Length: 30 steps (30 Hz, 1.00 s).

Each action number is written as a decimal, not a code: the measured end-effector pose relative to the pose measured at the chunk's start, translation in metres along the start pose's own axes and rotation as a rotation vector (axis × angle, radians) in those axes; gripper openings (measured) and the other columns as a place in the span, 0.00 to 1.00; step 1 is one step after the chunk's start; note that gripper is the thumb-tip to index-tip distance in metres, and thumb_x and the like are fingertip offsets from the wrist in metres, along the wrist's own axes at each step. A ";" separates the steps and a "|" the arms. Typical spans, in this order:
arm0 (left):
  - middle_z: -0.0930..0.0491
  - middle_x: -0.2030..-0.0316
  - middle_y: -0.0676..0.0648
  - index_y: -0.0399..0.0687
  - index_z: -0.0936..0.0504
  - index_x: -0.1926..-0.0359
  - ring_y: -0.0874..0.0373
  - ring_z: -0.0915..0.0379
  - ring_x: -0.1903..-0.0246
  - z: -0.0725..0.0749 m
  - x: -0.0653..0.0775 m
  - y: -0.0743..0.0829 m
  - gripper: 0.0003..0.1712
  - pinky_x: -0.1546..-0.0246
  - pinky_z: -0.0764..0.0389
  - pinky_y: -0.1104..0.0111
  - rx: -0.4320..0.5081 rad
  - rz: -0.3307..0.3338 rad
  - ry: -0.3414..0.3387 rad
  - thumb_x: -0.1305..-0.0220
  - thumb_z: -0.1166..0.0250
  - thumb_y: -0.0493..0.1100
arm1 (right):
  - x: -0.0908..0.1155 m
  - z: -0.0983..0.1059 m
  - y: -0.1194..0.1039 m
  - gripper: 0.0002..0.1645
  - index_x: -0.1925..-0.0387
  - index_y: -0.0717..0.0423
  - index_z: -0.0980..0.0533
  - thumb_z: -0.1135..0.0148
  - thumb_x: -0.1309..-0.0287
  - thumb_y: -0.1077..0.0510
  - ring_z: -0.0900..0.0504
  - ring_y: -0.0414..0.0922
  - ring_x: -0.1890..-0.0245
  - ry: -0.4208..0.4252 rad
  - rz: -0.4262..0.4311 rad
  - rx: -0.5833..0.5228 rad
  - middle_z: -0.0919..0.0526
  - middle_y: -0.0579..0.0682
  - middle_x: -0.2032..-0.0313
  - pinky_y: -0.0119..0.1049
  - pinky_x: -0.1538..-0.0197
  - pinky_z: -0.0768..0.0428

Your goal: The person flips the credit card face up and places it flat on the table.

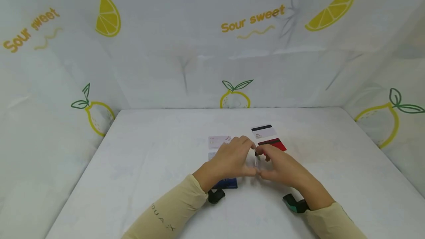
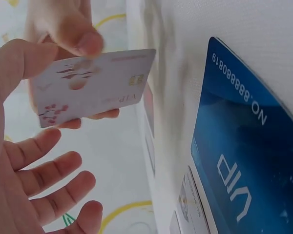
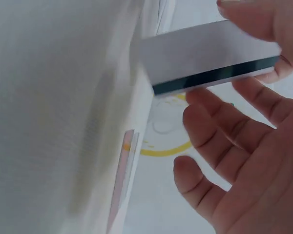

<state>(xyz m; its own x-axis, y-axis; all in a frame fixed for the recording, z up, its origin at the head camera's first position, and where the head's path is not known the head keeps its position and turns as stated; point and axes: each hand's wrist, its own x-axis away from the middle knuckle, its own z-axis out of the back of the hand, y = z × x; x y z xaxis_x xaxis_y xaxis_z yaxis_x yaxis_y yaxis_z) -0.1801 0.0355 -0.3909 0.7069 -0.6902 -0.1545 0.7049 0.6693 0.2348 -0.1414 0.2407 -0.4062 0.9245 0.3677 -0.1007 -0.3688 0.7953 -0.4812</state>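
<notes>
Both hands hold one white VIP card [image 1: 257,162] upright above the table, between them. Its printed face with a small chip shows in the left wrist view [image 2: 102,83]. On the other face, a dark magnetic stripe runs along the lower edge in the right wrist view [image 3: 205,58]. My left hand [image 1: 232,159] pinches one end, thumb on the upper edge and index finger at the lower, other fingers spread. Towards the other end, my right hand [image 1: 283,167] grips the same edges between thumb and fingers. A blue VIP card [image 2: 244,136] lies near the left hand.
A pinkish card [image 1: 217,141] and a pale card [image 1: 211,156], partly hidden by the left hand, lie left of centre. At the right lie a white striped card [image 1: 264,132] and a red card [image 1: 275,143]. A lemon-print cloth [image 1: 149,65] hangs behind the white table.
</notes>
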 end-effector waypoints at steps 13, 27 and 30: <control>0.28 0.43 0.54 0.54 0.24 0.44 0.58 0.29 0.50 -0.005 -0.003 -0.004 0.38 0.60 0.21 0.63 -0.016 0.022 -0.064 0.51 0.30 0.68 | 0.001 0.011 0.015 0.32 0.40 0.60 0.37 0.37 0.46 0.71 0.20 0.41 0.58 0.042 0.094 -0.625 0.24 0.58 0.46 0.35 0.60 0.21; 0.28 0.44 0.56 0.55 0.22 0.45 0.60 0.31 0.50 -0.001 -0.004 -0.008 0.33 0.62 0.23 0.69 0.010 0.035 -0.029 0.48 0.33 0.66 | 0.000 0.012 0.022 0.32 0.41 0.61 0.38 0.38 0.47 0.71 0.21 0.40 0.56 0.002 0.021 -0.644 0.27 0.59 0.44 0.34 0.58 0.21; 0.28 0.46 0.57 0.56 0.21 0.48 0.61 0.31 0.52 -0.001 -0.003 -0.009 0.31 0.63 0.24 0.70 0.006 0.038 -0.017 0.48 0.33 0.66 | 0.000 0.012 0.025 0.33 0.41 0.61 0.38 0.36 0.47 0.69 0.21 0.41 0.56 -0.017 -0.003 -0.628 0.27 0.61 0.44 0.33 0.59 0.21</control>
<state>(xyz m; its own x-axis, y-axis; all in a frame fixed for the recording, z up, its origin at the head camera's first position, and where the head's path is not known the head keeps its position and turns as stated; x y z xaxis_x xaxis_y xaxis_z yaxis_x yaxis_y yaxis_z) -0.1881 0.0319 -0.3932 0.7319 -0.6691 -0.1291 0.6773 0.6935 0.2457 -0.1516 0.2659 -0.4077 0.9218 0.3779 -0.0870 -0.2340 0.3631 -0.9019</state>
